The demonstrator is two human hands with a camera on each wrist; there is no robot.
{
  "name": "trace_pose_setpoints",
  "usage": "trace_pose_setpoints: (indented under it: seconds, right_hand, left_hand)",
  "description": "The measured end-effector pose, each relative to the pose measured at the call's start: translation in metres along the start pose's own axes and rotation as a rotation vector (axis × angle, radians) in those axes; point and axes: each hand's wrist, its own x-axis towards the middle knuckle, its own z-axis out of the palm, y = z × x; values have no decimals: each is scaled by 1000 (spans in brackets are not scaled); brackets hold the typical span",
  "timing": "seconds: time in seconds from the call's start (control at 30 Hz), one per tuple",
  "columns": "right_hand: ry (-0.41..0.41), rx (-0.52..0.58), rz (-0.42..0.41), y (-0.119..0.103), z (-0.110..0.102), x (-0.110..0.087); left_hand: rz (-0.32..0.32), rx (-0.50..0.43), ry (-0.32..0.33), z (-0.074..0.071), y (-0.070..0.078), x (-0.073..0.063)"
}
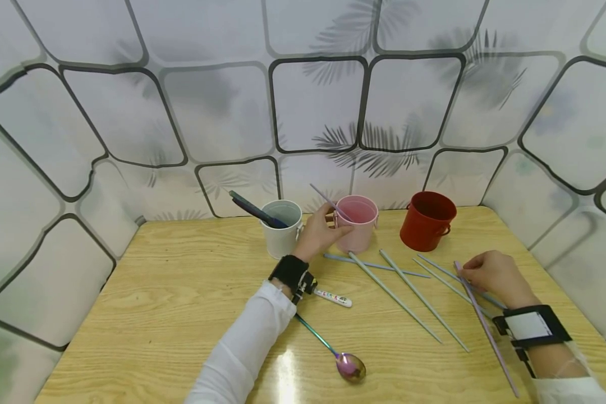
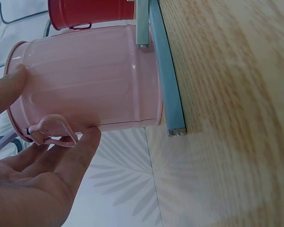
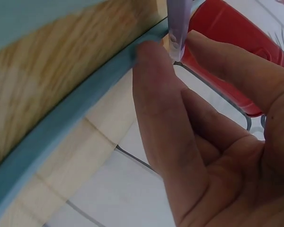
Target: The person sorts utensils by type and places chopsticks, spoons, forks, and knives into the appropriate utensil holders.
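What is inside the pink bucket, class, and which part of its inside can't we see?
One purple stick slants into the pink bucket, its upper end above the rim. The near wall covers its lower end and the bottom, so anything lying there is hidden.

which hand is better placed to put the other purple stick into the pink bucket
Right, most likely: the right hand pinches the purple stick near its far end, while the left hand holds the pink bucket by its side.
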Motion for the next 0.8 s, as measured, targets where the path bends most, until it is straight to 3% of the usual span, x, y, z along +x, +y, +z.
trace_pose_setpoints:
  seconds: [0.63,0.8]
  right_hand:
    - [38,-20,-62,-6,7,1]
    - [34,27,-48,-11,4,-1]
  left_hand:
    - [7,0,0,0,-1,-1]
    - [12,1,2,-1,0,-1]
